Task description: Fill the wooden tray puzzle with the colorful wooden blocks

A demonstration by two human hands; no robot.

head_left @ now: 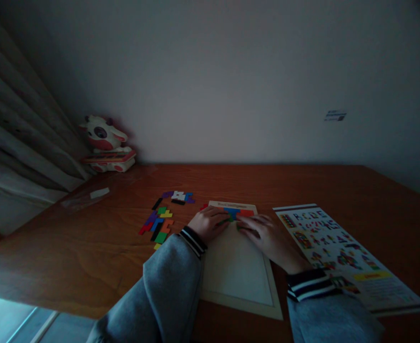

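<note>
Your left hand (208, 223) and right hand (263, 233) meet near the far end of the pale rectangular puzzle board (236, 267); both sets of fingertips show flat green puzzle material (230, 218), mostly covered, so whether you pinch or merely press it, and its long axis, can't be told. Just beyond sits a flat blue piece (232, 211). The board's long axis runs away from you, its printed edge toward the wall. Loose multicoloured flat pieces (165, 226) lie left; a printed white sheet (342, 252) lies right.

Left hand (208, 224) and right hand (261, 231) touch pieces (232, 213) on a pale board (236, 271).
</note>
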